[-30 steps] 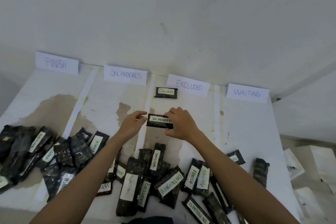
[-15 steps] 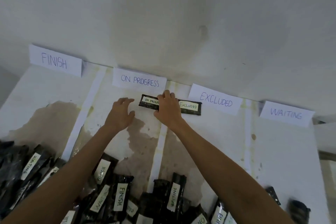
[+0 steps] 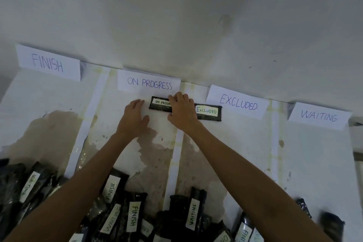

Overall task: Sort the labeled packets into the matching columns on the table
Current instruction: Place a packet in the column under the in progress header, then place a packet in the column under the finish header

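Stained white table [image 3: 245,153] against a wall, four column signs along the back. Setting the ON PROGRESS packet [image 3: 160,103] under its sign [image 3: 149,82], beside the EXCLUDED packet [image 3: 209,112]: right hand [image 3: 181,113] flat on it, fingers spread, gripping nothing; left hand [image 3: 134,118] open, empty alongside. Next, probably: lifting off, reaching back to the pile [image 3: 125,218].

Four paper column signs along the far edge of the table [image 3: 314,163]: FINISH [image 3: 48,63], ON PROGRESS [image 3: 149,83], EXCLUDED [image 3: 237,102], WAITING [image 3: 319,117]. Three white paper strips divide the surface into four columns. Two packets lie flat near the far edge: one labeled ON PROGRESS [image 3: 160,103], one labeled EXCLUDED [image 3: 209,112]. Two hands over the table. Unsorted packets heaped along the near edge [image 3: 117,212]: exact count cannot be told; readable labels show three FINISH, three WAITING.
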The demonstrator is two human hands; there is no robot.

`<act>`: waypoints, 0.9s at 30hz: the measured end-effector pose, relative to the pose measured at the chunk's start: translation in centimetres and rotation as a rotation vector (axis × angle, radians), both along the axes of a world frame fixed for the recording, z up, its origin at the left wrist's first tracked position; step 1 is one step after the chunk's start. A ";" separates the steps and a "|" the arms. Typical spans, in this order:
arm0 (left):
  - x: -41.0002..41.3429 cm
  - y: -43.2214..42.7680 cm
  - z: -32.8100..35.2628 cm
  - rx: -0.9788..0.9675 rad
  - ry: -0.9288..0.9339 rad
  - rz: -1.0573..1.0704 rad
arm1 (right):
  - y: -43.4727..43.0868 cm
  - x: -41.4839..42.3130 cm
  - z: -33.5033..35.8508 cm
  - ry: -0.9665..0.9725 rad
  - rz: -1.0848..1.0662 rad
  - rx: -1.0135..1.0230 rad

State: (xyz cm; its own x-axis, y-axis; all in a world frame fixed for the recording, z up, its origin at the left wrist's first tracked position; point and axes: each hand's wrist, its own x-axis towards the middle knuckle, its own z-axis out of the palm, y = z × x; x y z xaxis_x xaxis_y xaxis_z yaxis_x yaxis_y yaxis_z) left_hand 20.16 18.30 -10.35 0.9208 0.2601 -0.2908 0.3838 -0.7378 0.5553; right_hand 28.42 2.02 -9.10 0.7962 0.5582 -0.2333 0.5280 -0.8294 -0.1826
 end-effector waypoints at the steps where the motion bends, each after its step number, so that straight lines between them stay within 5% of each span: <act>1: -0.3 0.1 0.3 -0.018 0.005 -0.004 | -0.2 -0.3 0.3 0.006 -0.002 0.002; 13: -14.8 -3.5 3.1 -0.156 -0.104 0.008 | -2.2 -13.9 2.5 0.316 0.205 0.007; 19: -22.1 -4.0 3.0 -0.145 -0.054 0.042 | -1.5 -20.1 2.2 0.672 0.050 0.100; 27: -24.7 -5.5 1.9 0.004 0.077 -0.034 | -1.0 -24.5 1.5 0.685 -0.065 0.132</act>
State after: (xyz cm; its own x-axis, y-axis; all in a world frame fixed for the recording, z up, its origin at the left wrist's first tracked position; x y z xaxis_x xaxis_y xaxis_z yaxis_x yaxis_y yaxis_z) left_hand -4.58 12.81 -8.41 0.9041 0.2302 -0.3600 0.3998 -0.7532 0.5224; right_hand 3.90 1.04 -7.58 0.5272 0.5729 -0.6276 0.2083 -0.8032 -0.5582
